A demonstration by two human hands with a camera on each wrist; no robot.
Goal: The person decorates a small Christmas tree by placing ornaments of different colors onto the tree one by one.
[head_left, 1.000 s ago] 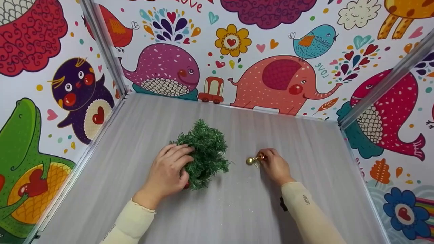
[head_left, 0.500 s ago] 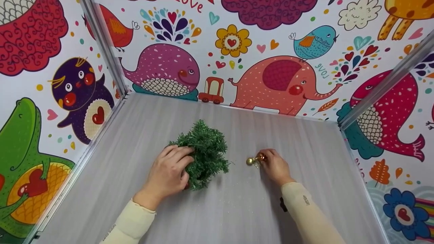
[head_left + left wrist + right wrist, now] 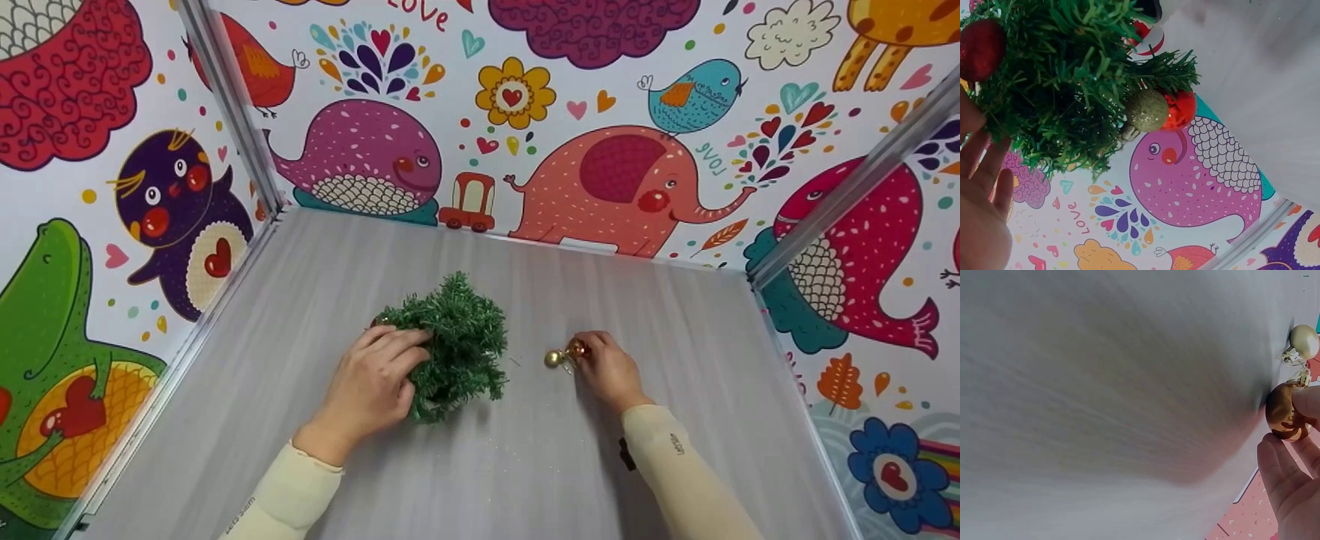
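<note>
A small artificial Christmas tree (image 3: 465, 337) with green tinsel branches is at the middle of the table. My left hand (image 3: 375, 379) holds it from the left, its fingertips hidden among the branches. In the left wrist view a dark red ball (image 3: 981, 49), a glittery gold ball (image 3: 1147, 110) and a shiny red ball (image 3: 1180, 110) hang on the tree. To the tree's right, my right hand (image 3: 609, 367) pinches a shiny copper Christmas ball (image 3: 1286, 413) between thumb and fingers, low at the table. A gold Christmas ball (image 3: 553, 358) lies just beside it, metallic caps facing each other.
The grey wood-look table (image 3: 525, 480) carries scattered glitter specks. Printed cartoon walls (image 3: 600, 97) close in the back and both sides, with metal rails (image 3: 232, 112) at the corners.
The tree has turned and its tip has shifted slightly right and toward me. An ornament now shows at its left edge, and the red one by my left thumb has gone from view. My right hand stays put.
</note>
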